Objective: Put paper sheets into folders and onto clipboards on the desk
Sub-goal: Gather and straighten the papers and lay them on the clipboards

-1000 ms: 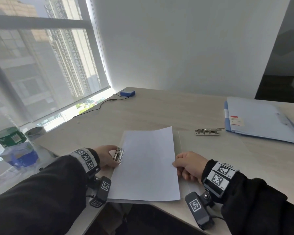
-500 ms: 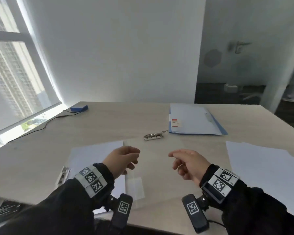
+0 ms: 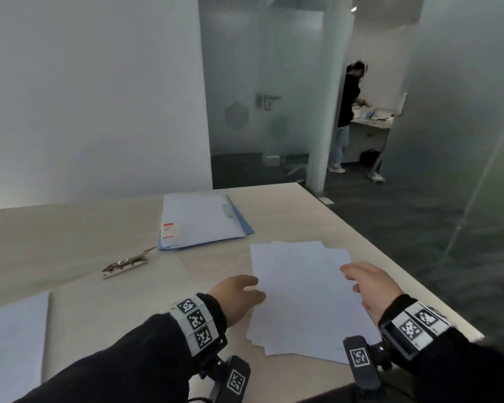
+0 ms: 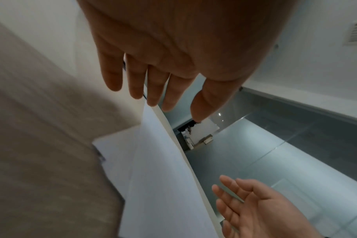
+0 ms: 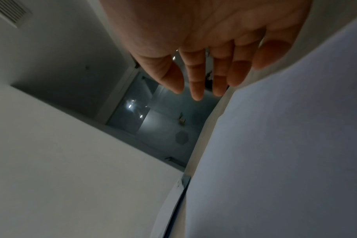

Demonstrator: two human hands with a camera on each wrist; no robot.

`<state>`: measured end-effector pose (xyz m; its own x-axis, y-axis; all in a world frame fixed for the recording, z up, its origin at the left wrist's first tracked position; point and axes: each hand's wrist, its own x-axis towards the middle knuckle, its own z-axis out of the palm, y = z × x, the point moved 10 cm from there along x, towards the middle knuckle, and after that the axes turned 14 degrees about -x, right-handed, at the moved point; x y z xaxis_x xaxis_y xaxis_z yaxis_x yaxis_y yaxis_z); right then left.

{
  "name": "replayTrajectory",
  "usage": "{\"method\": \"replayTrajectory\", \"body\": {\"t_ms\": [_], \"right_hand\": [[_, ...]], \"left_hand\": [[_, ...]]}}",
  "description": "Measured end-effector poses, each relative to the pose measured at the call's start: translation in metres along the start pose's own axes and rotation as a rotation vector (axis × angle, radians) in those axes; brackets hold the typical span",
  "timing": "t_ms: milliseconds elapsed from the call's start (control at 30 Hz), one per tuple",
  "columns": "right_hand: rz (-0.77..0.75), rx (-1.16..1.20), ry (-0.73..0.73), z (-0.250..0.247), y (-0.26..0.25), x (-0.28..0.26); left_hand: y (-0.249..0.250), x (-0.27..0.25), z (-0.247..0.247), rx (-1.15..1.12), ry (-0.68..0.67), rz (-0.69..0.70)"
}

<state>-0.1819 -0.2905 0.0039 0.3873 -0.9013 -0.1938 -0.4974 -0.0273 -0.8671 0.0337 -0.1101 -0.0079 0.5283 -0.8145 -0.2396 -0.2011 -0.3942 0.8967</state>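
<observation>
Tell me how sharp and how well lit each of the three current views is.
Head view: dim, bluish, slightly soft; the paper stack and blue folder stay readable. Left wrist view: brighter, desk streaked by motion blur, left hand close and soft. Right wrist view: darkest, noisy, right hand blurred, ceiling lights glaring.

Both hands have left the clipped sheet: the left hand (image 3: 236, 298) and right hand (image 3: 370, 289) now flank a loose stack of white paper sheets (image 3: 300, 292), fingers straight, stack between them.
</observation>
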Motion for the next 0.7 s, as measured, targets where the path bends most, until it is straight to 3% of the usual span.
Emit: {"method": "replayTrajectory", "body": {"t_ms": [167,300,500,700], "right_hand": [[0.167,0.072,-0.063,-0.022,0.044,0.004],[0.237,0.191,-0.095,-0.025,0.057,0.000],[0.306,0.353,-0.093,-0.029,0.064,-0.009],[0.365,0.250,-0.103,-0.029,0.072,-0.013]], "left_hand": [[0.004,0.014,0.042,0.253,-0.150,-0.072],[0.014,0.016,0.065,0.437,-0.198,-0.026],[0.014,0.023,0.079,0.355,-0.212,-0.024],[0.022,0.022,0.084,0.292,-0.199,0.046]]}}
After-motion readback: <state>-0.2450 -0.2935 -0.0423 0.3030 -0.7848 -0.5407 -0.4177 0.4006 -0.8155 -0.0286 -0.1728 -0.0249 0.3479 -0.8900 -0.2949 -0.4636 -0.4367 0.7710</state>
